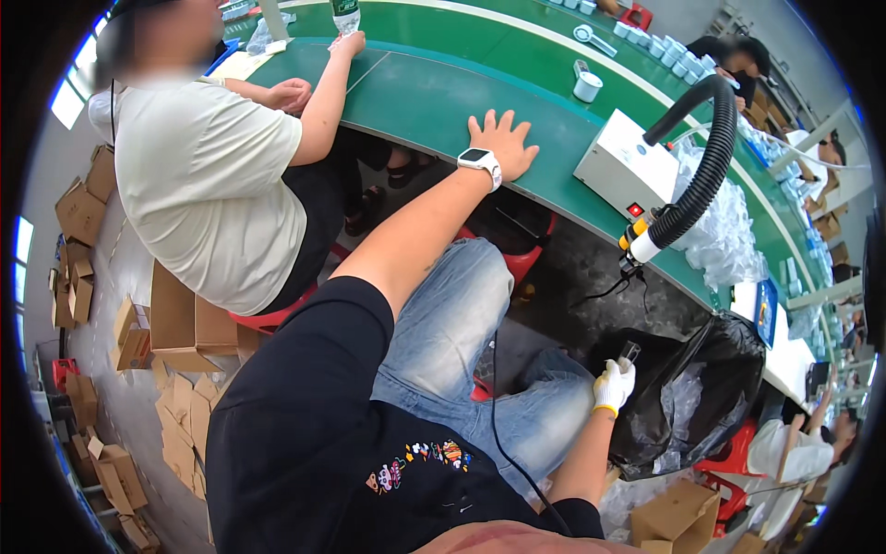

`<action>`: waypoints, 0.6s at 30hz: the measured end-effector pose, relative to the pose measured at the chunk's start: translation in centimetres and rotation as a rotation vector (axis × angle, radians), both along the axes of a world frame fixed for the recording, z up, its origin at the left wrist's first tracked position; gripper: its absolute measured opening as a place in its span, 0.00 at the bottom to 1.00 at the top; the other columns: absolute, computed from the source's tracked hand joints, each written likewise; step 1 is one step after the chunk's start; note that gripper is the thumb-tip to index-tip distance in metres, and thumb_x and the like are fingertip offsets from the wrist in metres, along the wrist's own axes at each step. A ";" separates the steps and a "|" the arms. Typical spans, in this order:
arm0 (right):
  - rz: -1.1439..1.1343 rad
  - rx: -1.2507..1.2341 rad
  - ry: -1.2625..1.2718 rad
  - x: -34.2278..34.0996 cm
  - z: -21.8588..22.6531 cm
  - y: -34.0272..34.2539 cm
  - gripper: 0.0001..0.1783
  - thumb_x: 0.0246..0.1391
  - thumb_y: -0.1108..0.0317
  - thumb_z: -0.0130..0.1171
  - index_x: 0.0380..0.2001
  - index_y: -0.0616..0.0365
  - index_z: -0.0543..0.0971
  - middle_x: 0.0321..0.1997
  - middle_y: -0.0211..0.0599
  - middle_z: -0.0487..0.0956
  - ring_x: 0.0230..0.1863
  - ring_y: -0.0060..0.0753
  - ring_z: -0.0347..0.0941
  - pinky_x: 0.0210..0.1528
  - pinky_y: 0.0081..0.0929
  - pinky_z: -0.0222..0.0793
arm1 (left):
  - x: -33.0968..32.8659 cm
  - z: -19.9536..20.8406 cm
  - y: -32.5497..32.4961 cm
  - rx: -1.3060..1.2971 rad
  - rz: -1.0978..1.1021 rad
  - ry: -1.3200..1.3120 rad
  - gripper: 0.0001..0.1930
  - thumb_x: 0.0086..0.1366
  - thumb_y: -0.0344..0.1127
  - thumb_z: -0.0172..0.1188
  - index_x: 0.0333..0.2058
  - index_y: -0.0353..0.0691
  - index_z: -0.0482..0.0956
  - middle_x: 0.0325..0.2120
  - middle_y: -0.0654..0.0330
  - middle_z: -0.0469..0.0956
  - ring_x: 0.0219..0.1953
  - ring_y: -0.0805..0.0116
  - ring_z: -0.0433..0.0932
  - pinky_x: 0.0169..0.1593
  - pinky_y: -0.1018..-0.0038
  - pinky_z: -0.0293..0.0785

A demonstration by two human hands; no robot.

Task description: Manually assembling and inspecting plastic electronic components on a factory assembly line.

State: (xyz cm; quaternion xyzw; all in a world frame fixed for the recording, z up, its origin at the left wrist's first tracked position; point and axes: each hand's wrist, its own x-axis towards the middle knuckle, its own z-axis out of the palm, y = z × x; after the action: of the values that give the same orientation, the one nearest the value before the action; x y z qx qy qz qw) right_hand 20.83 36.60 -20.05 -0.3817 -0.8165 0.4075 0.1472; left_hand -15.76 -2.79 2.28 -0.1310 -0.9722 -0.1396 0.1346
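Observation:
My left hand [503, 143] rests palm down near the edge of the green workbench [406, 92], fingers spread, with a white smartwatch [479, 161] on its wrist. Low on the right, beside my knee, my right hand [612, 386] wears a white glove with a yellow cuff. Its fingers are closed round a small dark, shiny piece [630, 352] that sticks out at the top; its kind is too small to make out. Just right of that hand hangs a black plastic bag [646, 420] with clear plastic wrapping inside.
On the bench stands a white box-shaped machine [628, 162] with a black corrugated hose [715, 157] curving down over the edge. Clear plastic bags [720, 222] are heaped behind it. A white cup-like part [587, 87] sits farther back. At my left, a co-worker [208, 175] holds a bottle [345, 17].

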 end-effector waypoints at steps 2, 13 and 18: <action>-0.096 -0.166 0.141 1.2 -0.4 0.9 0.22 0.51 0.72 0.67 0.51 0.64 0.80 0.43 0.41 0.85 0.42 0.31 0.80 0.52 0.29 0.74 | 0.2 -0.2 -0.1 -0.002 0.010 -0.002 0.34 0.72 0.60 0.52 0.71 0.52 0.65 0.74 0.48 0.59 0.76 0.42 0.54 0.71 0.29 0.44; -0.038 0.012 -0.052 0.7 4.5 -3.4 0.19 0.51 0.71 0.68 0.47 0.64 0.80 0.38 0.38 0.84 0.38 0.30 0.79 0.47 0.29 0.74 | 0.8 0.7 -1.1 -0.093 0.069 -0.062 0.37 0.73 0.64 0.47 0.75 0.56 0.58 0.76 0.52 0.57 0.77 0.45 0.53 0.73 0.30 0.42; -0.028 0.036 -0.043 0.8 3.3 -2.9 0.19 0.51 0.71 0.68 0.47 0.63 0.80 0.35 0.36 0.83 0.36 0.31 0.79 0.46 0.29 0.75 | 1.3 1.0 -0.7 -0.067 0.072 -0.059 0.37 0.73 0.64 0.46 0.75 0.56 0.58 0.77 0.53 0.56 0.78 0.46 0.52 0.73 0.30 0.43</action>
State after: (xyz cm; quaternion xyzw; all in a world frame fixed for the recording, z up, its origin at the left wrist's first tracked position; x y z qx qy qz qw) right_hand 21.64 33.74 -16.72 -0.3991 -0.8212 0.3824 0.1420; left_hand -14.45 -3.47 3.26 -0.0964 -0.9840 -0.1056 0.1063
